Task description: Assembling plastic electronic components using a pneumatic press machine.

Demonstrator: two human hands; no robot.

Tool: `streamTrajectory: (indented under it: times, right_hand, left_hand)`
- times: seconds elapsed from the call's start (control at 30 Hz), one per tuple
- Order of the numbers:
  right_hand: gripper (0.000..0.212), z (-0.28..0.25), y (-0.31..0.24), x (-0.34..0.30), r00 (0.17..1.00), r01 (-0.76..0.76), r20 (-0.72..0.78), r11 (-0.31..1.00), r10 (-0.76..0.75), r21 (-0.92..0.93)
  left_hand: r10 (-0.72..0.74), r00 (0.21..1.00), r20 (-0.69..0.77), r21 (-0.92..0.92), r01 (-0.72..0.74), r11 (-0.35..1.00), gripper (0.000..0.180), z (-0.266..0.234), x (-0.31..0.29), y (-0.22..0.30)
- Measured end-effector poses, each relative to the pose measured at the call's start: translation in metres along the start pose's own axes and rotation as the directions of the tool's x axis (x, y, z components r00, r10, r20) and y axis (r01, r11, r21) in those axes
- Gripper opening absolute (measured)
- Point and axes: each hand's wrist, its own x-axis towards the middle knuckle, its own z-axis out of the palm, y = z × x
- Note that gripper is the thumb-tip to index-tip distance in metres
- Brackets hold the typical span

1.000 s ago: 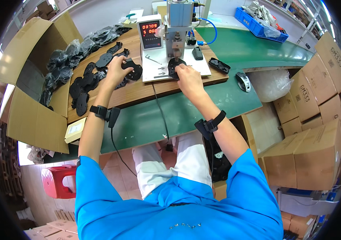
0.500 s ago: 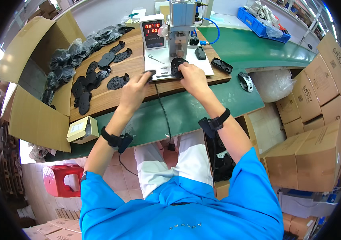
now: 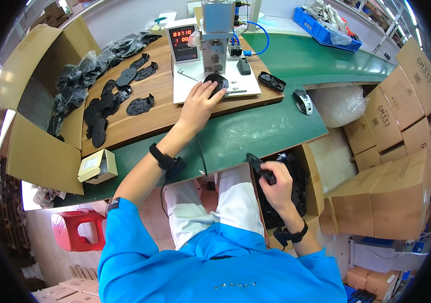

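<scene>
Under the head of a small press [image 3: 214, 53], a black plastic mouse shell part [image 3: 219, 82] lies on the white base plate [image 3: 182, 86]. My left hand [image 3: 198, 107] has its fingers on that part, at its near left side. Down by the bench's front edge, my right hand [image 3: 277, 186] grips another black mouse shell part [image 3: 262, 169], tilted between thumb and fingers. It hangs at the left side of an open cardboard box [image 3: 315, 184] holding black parts [image 3: 296, 189]. Loose mouse base parts [image 3: 140, 105] are spread over the wooden board [image 3: 160, 115] to the left.
A counter box with red digits [image 3: 184, 43] stands left of the press. Right of it lie a black shell [image 3: 271, 81] and a silver-and-black mouse [image 3: 303, 102]. A big open carton [image 3: 43, 156] with bagged parts is at left; stacked cartons [image 3: 377, 187] at right; a red stool [image 3: 78, 231] below.
My right hand has left the press and come down to the box with a shell part. My left hand has moved right, onto the part under the press. The view has shifted slightly.
</scene>
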Motion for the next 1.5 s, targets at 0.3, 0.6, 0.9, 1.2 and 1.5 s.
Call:
streamTrajectory:
  times: [0.3,0.6,0.9,1.2,1.5]
  right_hand:
    - [0.024,-0.034,0.061,-0.094,0.891,-0.453,-0.045,0.889,0.451,-0.062]
    - [0.023,-0.013,0.171,-0.139,0.856,-0.517,-0.074,0.844,0.512,-0.141]
    - [0.04,-0.011,0.242,-0.136,0.916,-0.399,-0.127,0.83,0.381,-0.389]
    - [0.035,0.002,-0.003,0.043,0.978,0.185,-0.057,0.959,-0.202,-0.216]
    - [0.051,0.098,-0.006,0.185,0.916,0.399,0.094,0.862,-0.39,-0.313]
  left_hand:
    - [-0.113,0.991,0.077,0.015,0.112,0.994,0.046,0.027,0.014,0.007]
    - [-0.136,0.982,0.134,0.041,0.131,0.99,0.049,0.026,0.01,0.012]
    - [-0.101,0.985,0.142,-0.021,0.105,0.994,0.056,0.029,0.009,0.011]
    - [-0.171,0.975,0.139,-0.167,0.193,0.967,0.077,0.018,0.007,0.008]
    - [-0.212,0.965,0.152,-0.234,0.244,0.941,0.088,0.015,0.01,0.012]
